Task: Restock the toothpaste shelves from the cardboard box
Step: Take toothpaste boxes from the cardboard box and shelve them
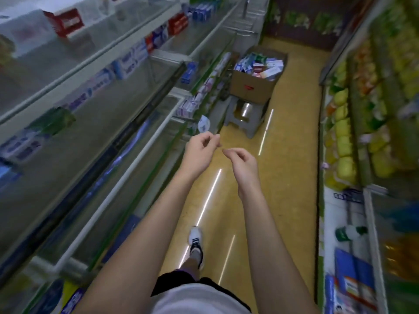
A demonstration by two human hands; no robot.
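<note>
A cardboard box full of toothpaste cartons stands on a grey plastic stool far down the aisle, next to the left shelves. The glass toothpaste shelves run along the left and hold scattered red, blue and white cartons. My left hand and my right hand are both stretched out in front of me over the floor, fingers loosely curled, and hold nothing. Their fingertips almost meet. Both hands are well short of the box.
The yellow aisle floor runs between the left shelves and a right-hand shelf unit with yellow and green packs. My foot in a white shoe is on the floor below my arms. The view is blurred.
</note>
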